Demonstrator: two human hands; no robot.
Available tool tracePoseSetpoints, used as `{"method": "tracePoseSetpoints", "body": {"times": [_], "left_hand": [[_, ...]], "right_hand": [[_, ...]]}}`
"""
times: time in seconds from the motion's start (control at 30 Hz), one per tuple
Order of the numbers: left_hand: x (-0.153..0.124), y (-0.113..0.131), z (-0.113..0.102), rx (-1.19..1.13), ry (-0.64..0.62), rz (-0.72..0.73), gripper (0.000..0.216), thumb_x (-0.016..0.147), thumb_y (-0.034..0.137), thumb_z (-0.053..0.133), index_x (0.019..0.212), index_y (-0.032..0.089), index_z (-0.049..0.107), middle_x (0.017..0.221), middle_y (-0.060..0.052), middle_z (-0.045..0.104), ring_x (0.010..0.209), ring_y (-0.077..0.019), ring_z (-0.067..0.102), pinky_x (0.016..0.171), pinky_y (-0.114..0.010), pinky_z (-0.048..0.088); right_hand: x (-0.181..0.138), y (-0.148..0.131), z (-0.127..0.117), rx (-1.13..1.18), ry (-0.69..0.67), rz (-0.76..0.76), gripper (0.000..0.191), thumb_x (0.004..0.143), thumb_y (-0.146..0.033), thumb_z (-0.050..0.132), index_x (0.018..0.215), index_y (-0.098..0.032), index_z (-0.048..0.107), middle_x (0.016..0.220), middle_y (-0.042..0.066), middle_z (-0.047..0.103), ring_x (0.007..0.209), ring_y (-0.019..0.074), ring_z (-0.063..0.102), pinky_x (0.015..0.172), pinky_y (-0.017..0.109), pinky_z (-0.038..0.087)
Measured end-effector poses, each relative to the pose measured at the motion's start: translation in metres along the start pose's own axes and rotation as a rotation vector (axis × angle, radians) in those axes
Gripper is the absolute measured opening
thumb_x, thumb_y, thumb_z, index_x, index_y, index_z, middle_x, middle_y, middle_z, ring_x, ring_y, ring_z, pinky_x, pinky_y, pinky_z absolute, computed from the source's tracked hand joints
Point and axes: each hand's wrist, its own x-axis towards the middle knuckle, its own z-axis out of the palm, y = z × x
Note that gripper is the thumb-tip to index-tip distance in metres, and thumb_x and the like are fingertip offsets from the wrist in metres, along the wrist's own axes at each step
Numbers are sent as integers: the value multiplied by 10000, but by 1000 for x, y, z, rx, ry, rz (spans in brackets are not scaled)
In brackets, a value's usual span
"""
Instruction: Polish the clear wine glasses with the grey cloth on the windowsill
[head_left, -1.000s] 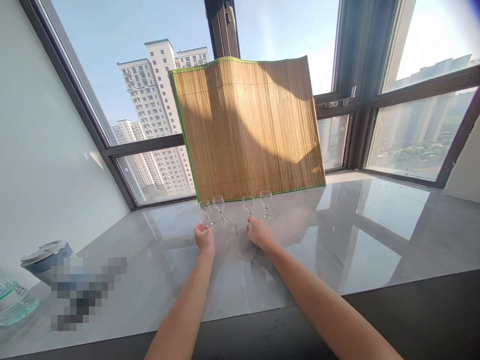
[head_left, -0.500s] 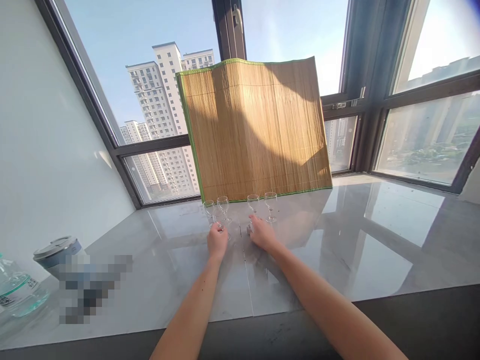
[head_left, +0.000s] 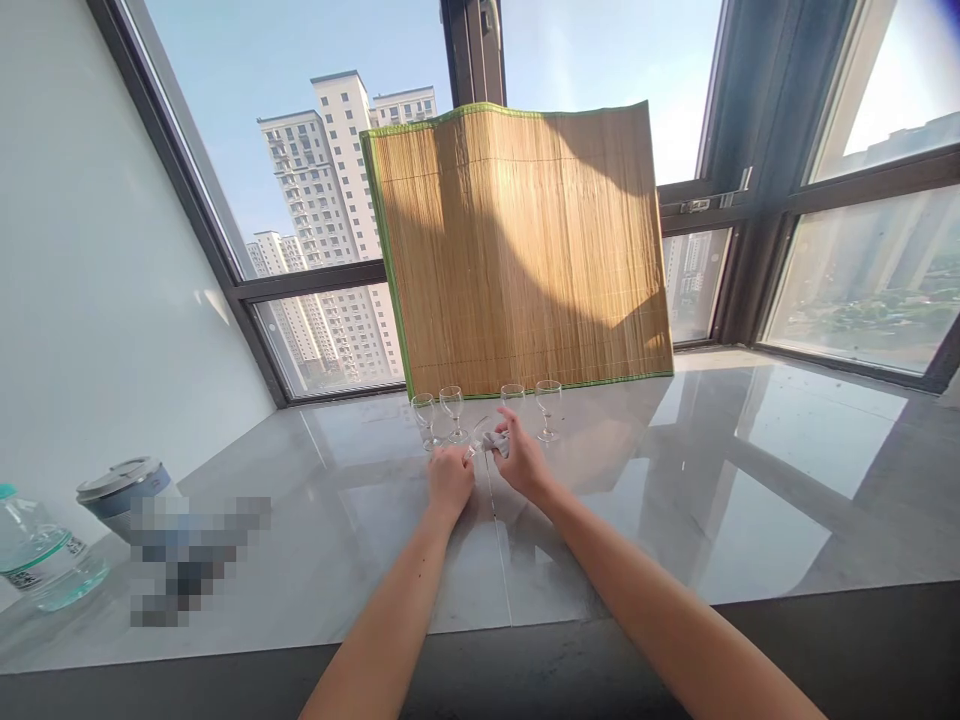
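Observation:
My left hand [head_left: 450, 480] is closed on a small clear stemmed glass [head_left: 479, 434], which is tilted to the right just above the sill. In my right hand [head_left: 523, 462] is a crumpled light grey cloth [head_left: 496, 443], held against or very near the tilted glass; exact contact is hard to make out. Beyond my left hand two stemmed glasses stand upright, a left one [head_left: 424, 408] and a right one [head_left: 451, 402]. Behind my right hand is a partly hidden stemmed glass [head_left: 513, 394], and another glass [head_left: 549, 400] stands just right of it.
A bamboo mat [head_left: 517, 250] with green edging leans on the window behind the glasses. On the left of the glossy grey sill [head_left: 315, 580] are a lidded cup [head_left: 120, 490], a clear bottle [head_left: 49, 555] and a blurred-out object [head_left: 195, 560]. The sill's front edge is near my forearms.
The glass in my left hand has gone from roughly upright to tilted rightward. My right hand has raised the cloth to it, and the hands are closer together. The view has shifted slightly.

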Motion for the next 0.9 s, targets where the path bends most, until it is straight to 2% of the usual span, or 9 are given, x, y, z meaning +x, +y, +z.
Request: {"method": "tracePoseSetpoints", "body": {"times": [0.2, 0.37, 0.53, 0.67, 0.8, 0.9], "left_hand": [[-3, 0, -5, 56, 81, 22, 280, 810, 107, 504, 874, 246, 739, 770, -75, 616, 968, -261, 484, 901, -396, 325], [0, -5, 4, -69, 121, -17, 417, 765, 4, 463, 902, 262, 761, 867, -66, 647, 1024, -245, 480, 922, -386, 350], [3, -9, 6, -121, 169, -86, 398, 785, 23, 474, 937, 249, 764, 915, -78, 651, 1025, -255, 466, 878, -380, 385], [4, -13, 4, -97, 173, -88, 439, 768, -3, 453, 956, 242, 764, 911, -86, 638, 1025, -263, 448, 879, -381, 392], [5, -15, 4, -112, 143, -53, 453, 752, -10, 434, 944, 230, 766, 902, -96, 629, 1021, -266, 451, 879, -384, 402], [5, -14, 3, -112, 118, -38, 439, 757, 6, 430, 933, 227, 766, 901, -99, 635, 1023, -273, 454, 884, -391, 399]], "right_hand": [[0, -7, -10, -71, -7, -58, 658, 740, -91, 497, 1361, -239, 340, 1067, 48, 630, 971, 196, 573, 746, 259, 397], [5, -1, -18, -127, 104, 47, 625, 743, -105, 494, 1343, -227, 369, 1022, 39, 639, 882, 192, 578, 678, 253, 370], [8, 10, -17, -116, 93, 154, 599, 702, -106, 500, 1284, -224, 429, 962, 18, 650, 797, 176, 580, 682, 254, 366], [9, 15, -10, 63, -10, 151, 617, 628, -110, 522, 1232, -224, 465, 877, -5, 656, 743, 158, 570, 691, 254, 387], [10, 12, -11, 443, -148, 245, 636, 582, -151, 555, 1208, -218, 463, 804, -19, 633, 613, 129, 532, 595, 244, 399], [10, 6, -17, 718, -195, 314, 676, 580, -201, 621, 1235, -221, 456, 813, -10, 617, 613, 129, 545, 575, 246, 421]]}}
